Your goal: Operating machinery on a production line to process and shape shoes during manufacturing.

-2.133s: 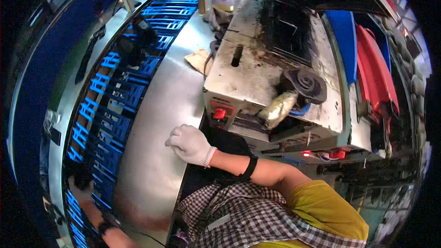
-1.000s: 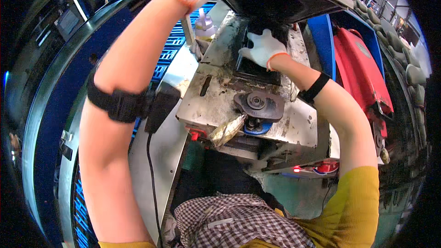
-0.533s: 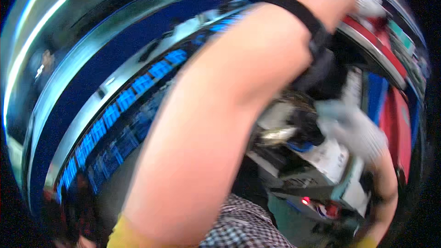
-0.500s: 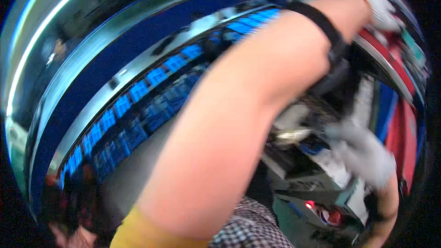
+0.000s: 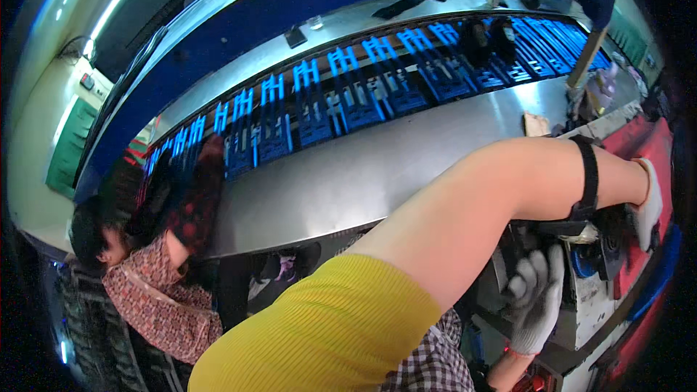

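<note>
Surface: a long curved steel desk point(image 5: 377, 167) runs from lower left to upper right, bare and reflective along its near strip. Behind it, a conveyor belt point(image 5: 377, 94) carries rows of blue fixtures point(image 5: 348, 91), each in its own slot; what sits in the slots is too small to tell. A blue wall panel point(image 5: 305, 7) backs the line, with a pale wall and green board point(image 5: 69, 149) at far left. A tan block point(image 5: 536, 125) lies on the desk near its right end.

Machine point(image 5: 588, 276) at lower right: grey-white housing, with a blue disc just beside a dark round part (largely hidden by the arm).

Left hand point(image 5: 646, 207): white glove, forearm with a black wrist strap point(image 5: 589, 181) stretched across the frame; the glove lies at the machine's upper edge. Fingers hidden, so cannot tell whether it grips anything.

Right hand point(image 5: 536, 297): white glove, fingers curled against the machine's front, touching it; whether they clench a part cannot be told.

Co-worker point(image 5: 152, 276) at lower left, patterned top, one dark-gloved hand point(image 5: 203, 189) reaching to the fixtures.
</note>
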{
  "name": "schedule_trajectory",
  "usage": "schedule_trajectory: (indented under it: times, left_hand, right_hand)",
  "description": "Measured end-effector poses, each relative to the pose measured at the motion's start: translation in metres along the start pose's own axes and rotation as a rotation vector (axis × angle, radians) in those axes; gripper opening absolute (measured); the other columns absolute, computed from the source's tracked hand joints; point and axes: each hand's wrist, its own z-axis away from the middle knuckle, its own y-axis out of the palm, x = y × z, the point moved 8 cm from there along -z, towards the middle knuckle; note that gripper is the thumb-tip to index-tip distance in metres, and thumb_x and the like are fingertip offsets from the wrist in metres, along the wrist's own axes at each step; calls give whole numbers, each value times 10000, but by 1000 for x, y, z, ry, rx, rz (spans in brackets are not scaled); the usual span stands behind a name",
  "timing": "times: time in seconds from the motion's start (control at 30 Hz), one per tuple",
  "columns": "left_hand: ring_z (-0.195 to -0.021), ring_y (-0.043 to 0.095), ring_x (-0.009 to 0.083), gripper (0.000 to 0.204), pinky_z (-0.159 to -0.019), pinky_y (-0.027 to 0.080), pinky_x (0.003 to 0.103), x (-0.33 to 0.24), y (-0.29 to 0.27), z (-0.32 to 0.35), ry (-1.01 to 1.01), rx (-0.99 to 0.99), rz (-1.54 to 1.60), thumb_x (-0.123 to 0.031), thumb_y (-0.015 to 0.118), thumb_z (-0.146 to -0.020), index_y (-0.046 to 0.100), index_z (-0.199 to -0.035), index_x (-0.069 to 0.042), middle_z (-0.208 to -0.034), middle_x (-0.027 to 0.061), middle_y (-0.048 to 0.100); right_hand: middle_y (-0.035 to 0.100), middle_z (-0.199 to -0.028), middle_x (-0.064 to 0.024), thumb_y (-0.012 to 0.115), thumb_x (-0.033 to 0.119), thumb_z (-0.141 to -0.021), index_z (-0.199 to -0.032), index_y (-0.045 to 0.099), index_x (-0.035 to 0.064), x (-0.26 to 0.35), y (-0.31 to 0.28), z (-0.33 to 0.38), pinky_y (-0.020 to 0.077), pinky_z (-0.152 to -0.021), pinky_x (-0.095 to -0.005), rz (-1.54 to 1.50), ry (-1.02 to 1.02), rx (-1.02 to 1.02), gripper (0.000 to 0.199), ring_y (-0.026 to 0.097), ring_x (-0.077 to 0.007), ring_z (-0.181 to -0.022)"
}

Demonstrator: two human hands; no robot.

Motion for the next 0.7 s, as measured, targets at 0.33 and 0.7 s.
schedule_trajectory:
  times: [0.33, 0.7]
  left_hand:
    - [-1386, 528, 273, 776, -1144, 396, 420, -64, -17, 111, -267, 142, 135, -644, 650, -907, 570, -1476, -123, -1505, 68, 571]
    - [-1398, 519, 286, 807, -1150, 382, 439, 99, 44, -72, -322, 174, 68, -673, 625, -907, 562, -1491, -119, -1525, 75, 559]
  right_hand:
    - [558, -1474, -135, 545, 361, -1075, -1389, 583, 44, 10, 43, -60, 373, -1141, -452, -760, -47, 439, 448, 472, -256, -1376]
    - [313, -814, 24, 445, 335, -1098, -1293, 506, 26, 70, 20, 15, 283, -660, -303, -884, 119, 333, 371, 318, -137, -712]
